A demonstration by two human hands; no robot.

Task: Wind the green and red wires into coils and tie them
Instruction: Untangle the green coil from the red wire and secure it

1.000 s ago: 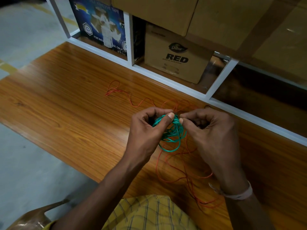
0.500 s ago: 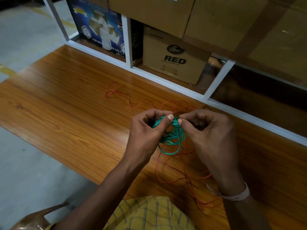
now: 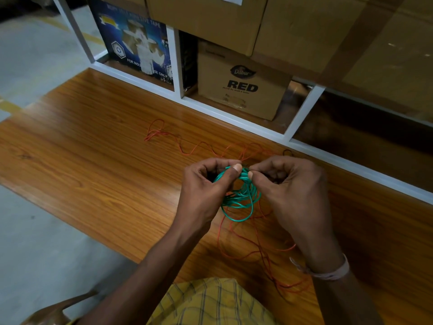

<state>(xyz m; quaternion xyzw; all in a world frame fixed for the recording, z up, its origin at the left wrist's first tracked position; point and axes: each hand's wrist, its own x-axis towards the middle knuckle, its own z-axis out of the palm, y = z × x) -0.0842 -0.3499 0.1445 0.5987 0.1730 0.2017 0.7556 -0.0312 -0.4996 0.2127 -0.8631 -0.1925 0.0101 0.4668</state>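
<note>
My left hand [image 3: 201, 193] and right hand [image 3: 293, 191] pinch the top of the green wire [image 3: 241, 200] coil above the wooden table [image 3: 93, 160] | red wire [image 3: 246, 242] lies loose beneath (uncoiled) | cardboard box [image 3: 241, 83] on white shelf [image 3: 234, 119] behind | grey floor [image 3: 42, 259] left

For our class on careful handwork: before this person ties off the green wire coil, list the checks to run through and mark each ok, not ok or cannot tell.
1. Green wire gathered into a coil: ok, loops bunched together.
2. Left hand pinching the coil's top: ok.
3. Right hand pinching beside it: ok, thumbs nearly meet.
4. Free end of the green wire found for tying: cannot tell, hidden by fingers.
5. Red wire coiled: not ok, it sprawls loose over the table.
6. Red wire clear of the green coil: cannot tell, strands pass beneath the hands.
</note>
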